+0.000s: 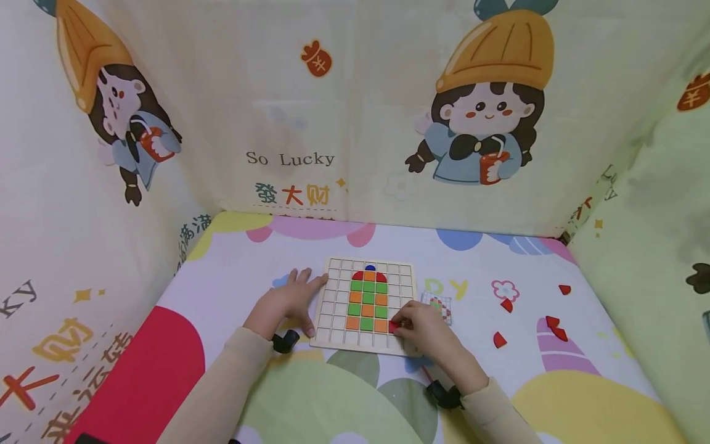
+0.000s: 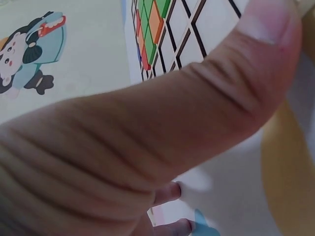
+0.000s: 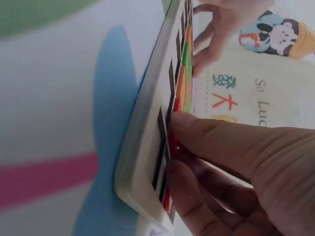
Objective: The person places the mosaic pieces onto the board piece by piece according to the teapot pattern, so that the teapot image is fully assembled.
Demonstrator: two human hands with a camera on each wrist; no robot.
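A wooden grid board (image 1: 355, 338) lies flat with orange and green square tiles (image 1: 368, 298) set in a column. Rounded red tiles (image 1: 381, 277) and a blue tile (image 1: 370, 268) top that column. At the bottom row's right end, my right hand (image 1: 424, 330) pinches a red tile (image 3: 175, 105) between thumb and fingers, right at the grid. Another bit of red (image 3: 166, 202) shows below those fingertips in the right wrist view. My left hand (image 1: 288, 301) is spread along the board's left edge, its thumb (image 2: 221, 93) by the lower left corner.
A small printed picture card (image 1: 438, 307) lies beside the board, partly behind my right hand. Several loose red quarter-round tiles, such as one red tile (image 1: 500, 340), are scattered to the right. Patterned cloth (image 1: 355, 123) walls in the table at the back and sides.
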